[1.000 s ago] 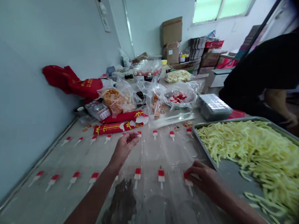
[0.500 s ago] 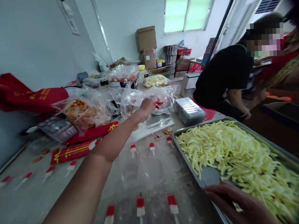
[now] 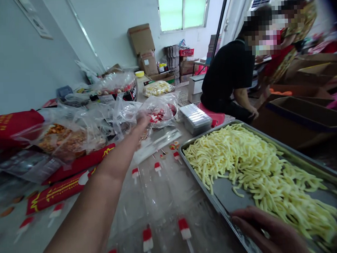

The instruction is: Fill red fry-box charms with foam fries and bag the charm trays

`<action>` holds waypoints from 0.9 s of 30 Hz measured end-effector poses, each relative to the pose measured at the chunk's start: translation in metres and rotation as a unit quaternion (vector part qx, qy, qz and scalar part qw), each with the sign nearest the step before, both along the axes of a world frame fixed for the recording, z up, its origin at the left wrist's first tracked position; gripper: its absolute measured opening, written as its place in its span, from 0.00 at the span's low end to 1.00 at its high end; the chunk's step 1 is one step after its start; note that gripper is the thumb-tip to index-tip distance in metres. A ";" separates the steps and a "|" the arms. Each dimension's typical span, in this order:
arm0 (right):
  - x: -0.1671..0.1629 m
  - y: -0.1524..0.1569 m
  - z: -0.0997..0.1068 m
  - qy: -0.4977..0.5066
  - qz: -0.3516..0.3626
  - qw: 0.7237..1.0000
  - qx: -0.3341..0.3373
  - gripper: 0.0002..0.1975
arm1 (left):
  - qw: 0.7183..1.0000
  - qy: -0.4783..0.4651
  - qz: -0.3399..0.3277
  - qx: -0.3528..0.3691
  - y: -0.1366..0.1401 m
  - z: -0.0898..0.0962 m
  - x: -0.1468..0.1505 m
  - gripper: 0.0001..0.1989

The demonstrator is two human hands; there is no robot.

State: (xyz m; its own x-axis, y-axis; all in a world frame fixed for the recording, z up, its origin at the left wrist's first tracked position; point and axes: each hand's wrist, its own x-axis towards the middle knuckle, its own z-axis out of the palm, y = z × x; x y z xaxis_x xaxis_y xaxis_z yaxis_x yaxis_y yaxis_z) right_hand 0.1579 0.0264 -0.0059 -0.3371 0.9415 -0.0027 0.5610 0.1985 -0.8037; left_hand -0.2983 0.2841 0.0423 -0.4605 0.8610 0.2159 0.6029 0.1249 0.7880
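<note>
My left hand [image 3: 143,122] reaches far forward to a clear plastic bag [image 3: 159,110] of small red and white pieces; its fingers are blurred, and I cannot tell whether they grip anything. Close to me on the right, my right hand [image 3: 268,230] is at the near left rim of a metal tray [image 3: 196,177]. Its thumb and fingers come together, with a thin dark tip showing beyond them that I cannot make out. Pale yellow strips [image 3: 235,150] are heaped in the tray. Small red-and-white popsicle-shaped pieces on sticks [image 3: 184,229] lie in rows on clear film on the table.
Behind the rows lie a stack of clear plastic sleeves [image 3: 158,143] and a grey stack of boxes [image 3: 196,118]. To the left are red packages [image 3: 60,189] and a bag of orange-brown pieces [image 3: 61,139]. A person in black [image 3: 227,72] sits beyond the tray, near cardboard boxes [image 3: 303,118].
The view has swung to the right, so the table's things sit further left. My left hand still reaches at the bag of red and white pieces, and my right hand stays by the tray rim.
</note>
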 end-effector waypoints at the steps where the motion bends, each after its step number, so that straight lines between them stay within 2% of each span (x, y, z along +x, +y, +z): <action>1: -0.007 0.000 0.005 0.001 0.014 1.000 0.015 0.14 | 0.999 -0.017 0.019 0.028 -0.009 0.002 0.001 0.07; 3: -0.021 0.002 0.017 0.000 0.047 0.998 0.050 0.12 | 0.994 -0.060 0.044 0.083 -0.031 0.005 0.006 0.10; 6: -0.041 0.010 0.041 0.023 0.076 0.989 0.123 0.12 | 0.985 -0.126 0.019 0.113 -0.080 0.009 0.022 0.13; 8: -0.057 0.019 0.059 0.060 0.071 0.981 0.169 0.11 | 0.979 -0.174 -0.049 0.093 -0.121 0.009 0.038 0.16; 10: -0.076 0.028 0.074 0.107 0.058 0.974 0.193 0.13 | 0.960 -0.231 -0.146 0.058 -0.165 0.010 0.061 0.18; 12: -0.096 0.035 0.081 0.167 0.055 0.973 0.148 0.21 | 0.932 -0.285 -0.218 0.041 -0.204 0.011 0.089 0.19; 15: -0.114 0.036 0.079 0.275 0.050 0.960 -0.009 0.22 | 0.913 -0.325 -0.242 0.055 -0.247 0.013 0.133 0.16; 16: -0.116 0.033 0.077 0.305 0.032 0.951 -0.039 0.21 | 0.910 -0.329 -0.245 0.064 -0.256 0.014 0.146 0.16; 18: -0.110 0.025 0.074 0.333 -0.009 0.941 -0.058 0.20 | 0.903 -0.335 -0.255 0.084 -0.269 0.013 0.165 0.15; 21: -0.086 0.012 0.068 0.278 -0.026 0.959 -0.056 0.19 | 0.897 -0.335 -0.273 0.090 -0.279 0.002 0.181 0.18; 24: -0.059 -0.003 0.049 0.154 -0.051 0.987 0.003 0.15 | 0.923 -0.294 -0.244 0.053 -0.294 -0.022 0.187 0.13; 26: -0.047 -0.016 0.030 0.062 -0.064 0.993 0.075 0.12 | 0.945 -0.201 -0.257 0.015 -0.308 -0.040 0.192 0.08; 27: -0.044 -0.022 0.020 0.018 -0.058 0.992 0.114 0.11 | 0.947 -0.126 -0.294 -0.001 -0.315 -0.047 0.195 0.08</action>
